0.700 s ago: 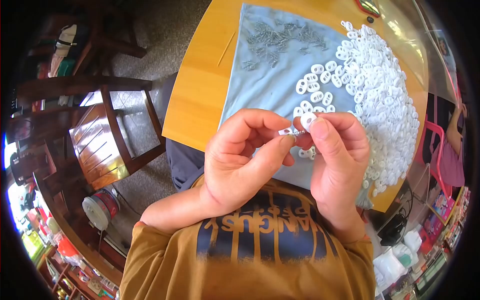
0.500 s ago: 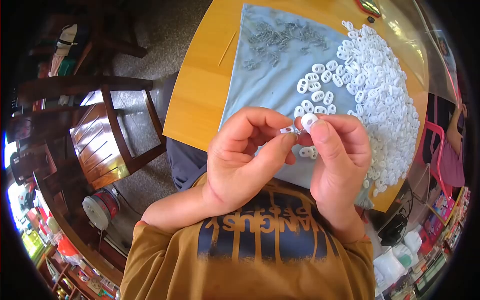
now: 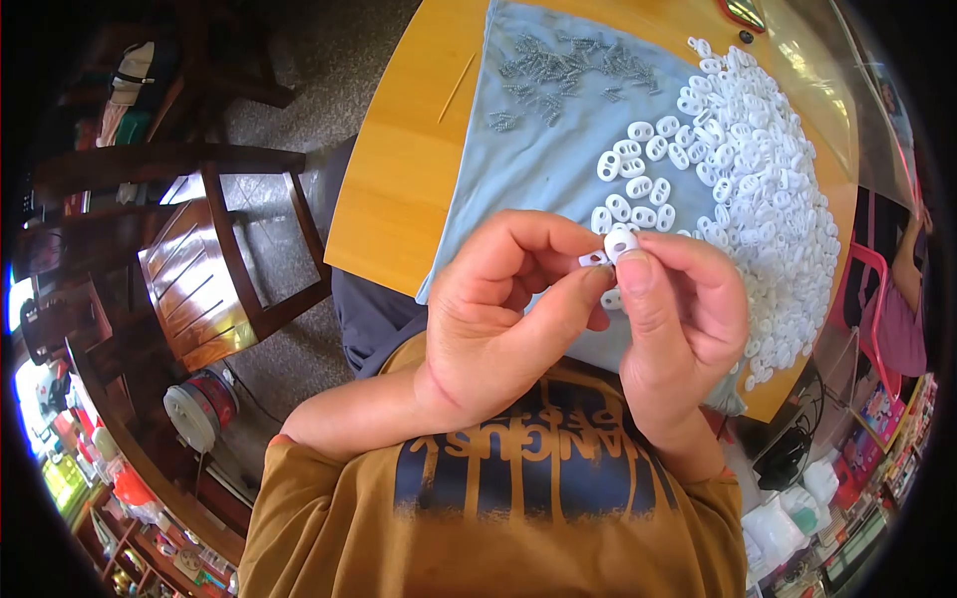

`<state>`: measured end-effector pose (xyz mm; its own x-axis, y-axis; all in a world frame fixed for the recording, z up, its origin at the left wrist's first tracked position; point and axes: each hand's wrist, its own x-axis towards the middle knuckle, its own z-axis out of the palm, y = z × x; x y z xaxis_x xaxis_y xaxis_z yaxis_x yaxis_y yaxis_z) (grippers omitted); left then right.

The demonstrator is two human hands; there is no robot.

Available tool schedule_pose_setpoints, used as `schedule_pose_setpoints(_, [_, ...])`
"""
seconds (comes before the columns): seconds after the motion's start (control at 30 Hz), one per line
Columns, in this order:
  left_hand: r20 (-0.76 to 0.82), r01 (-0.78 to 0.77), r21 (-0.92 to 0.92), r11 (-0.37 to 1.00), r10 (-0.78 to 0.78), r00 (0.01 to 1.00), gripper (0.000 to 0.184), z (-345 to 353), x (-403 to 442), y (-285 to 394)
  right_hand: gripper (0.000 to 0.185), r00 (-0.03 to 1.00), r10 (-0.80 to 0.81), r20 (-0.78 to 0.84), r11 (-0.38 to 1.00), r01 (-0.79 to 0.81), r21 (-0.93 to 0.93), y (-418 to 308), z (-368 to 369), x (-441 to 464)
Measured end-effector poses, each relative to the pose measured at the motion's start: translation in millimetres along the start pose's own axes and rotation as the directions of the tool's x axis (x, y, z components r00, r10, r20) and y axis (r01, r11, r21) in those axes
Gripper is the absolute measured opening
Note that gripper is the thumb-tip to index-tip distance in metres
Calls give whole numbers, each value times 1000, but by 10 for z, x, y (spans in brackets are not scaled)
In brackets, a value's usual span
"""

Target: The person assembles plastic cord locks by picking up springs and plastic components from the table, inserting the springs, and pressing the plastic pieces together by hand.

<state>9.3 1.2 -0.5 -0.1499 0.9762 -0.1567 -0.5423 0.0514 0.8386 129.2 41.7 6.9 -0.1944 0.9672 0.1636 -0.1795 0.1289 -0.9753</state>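
My left hand [image 3: 518, 309] pinches a small white plastic cord-lock piece [image 3: 592, 259] between thumb and forefinger, mostly covered by the fingertips. Between thumb and fingers of my right hand [image 3: 680, 309] is a rounded white cord-lock piece [image 3: 620, 242] with a dark hole facing me. The two pieces are together at the fingertips; I cannot tell whether they are joined. Just beyond, several loose white two-hole pieces [image 3: 640, 186] lie on the light-blue cloth [image 3: 538, 169]. Many small metal springs [image 3: 568, 68] are scattered at the cloth's far side.
A large heap of white cord-lock pieces [image 3: 768, 189] covers the table's right side. A thin stick [image 3: 457, 88] lies on the yellow wooden table [image 3: 389, 199]. Left of it stands a wooden chair [image 3: 204, 279]. At the right a person sits near a red chair frame [image 3: 872, 309].
The two white pieces have come closer together at my fingertips, and the spring seen between them is now hidden. My left hand has shifted slightly right.
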Motion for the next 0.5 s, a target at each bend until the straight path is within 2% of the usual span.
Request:
schedule_pose_setpoints(0.17, [35, -4, 50, 999, 2, 999, 26, 3, -13, 6, 15, 1000, -5, 13, 996, 6, -92, 26, -76, -1])
schedule_pose_setpoints(0.37, [63, -5, 95, 995, -1, 998, 37, -17, -31, -4, 17, 998, 39, 40, 994, -34, -100, -19, -90, -21])
schedule_pose_setpoints(0.47, [84, -57, 174, 983, 42, 996, 38, -27, -31, 3, 20, 982, -115, 147, 950, 152, -274, 23, -169, 3])
schedule_pose_setpoints(0.5, [117, -66, 222, 973, 41, 992, 39, -46, -35, 11, 21, 987, -76, 143, 956, 113, -270, 9, -173, -12])
